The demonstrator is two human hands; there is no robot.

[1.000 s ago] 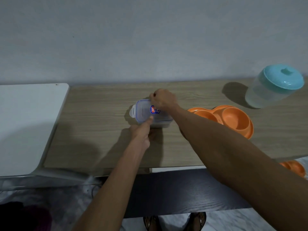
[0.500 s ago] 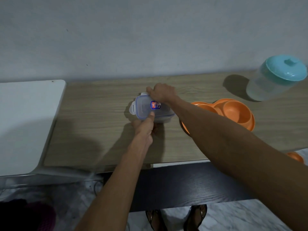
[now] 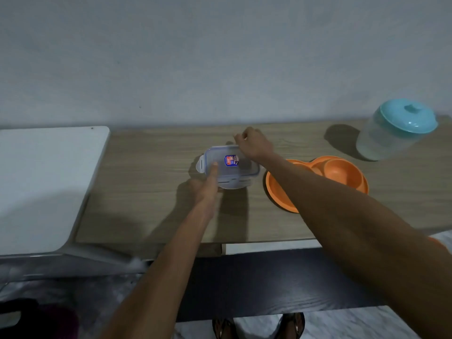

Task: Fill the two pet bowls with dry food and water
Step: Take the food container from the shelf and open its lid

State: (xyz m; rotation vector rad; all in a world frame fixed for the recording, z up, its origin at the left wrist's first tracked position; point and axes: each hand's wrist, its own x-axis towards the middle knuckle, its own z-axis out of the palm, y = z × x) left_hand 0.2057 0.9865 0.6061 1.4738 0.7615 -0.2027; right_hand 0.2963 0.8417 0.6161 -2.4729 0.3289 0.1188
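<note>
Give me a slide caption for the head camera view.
Left hand and right hand grip a lidded clear box beside the orange pet bowl on a wooden table.

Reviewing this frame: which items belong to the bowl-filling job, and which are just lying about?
Job: clip-lid container, held by the left hand and right hand; orange double bowl; teal-lidded jug.
Lying about: white surface; dark item on the floor.
</note>
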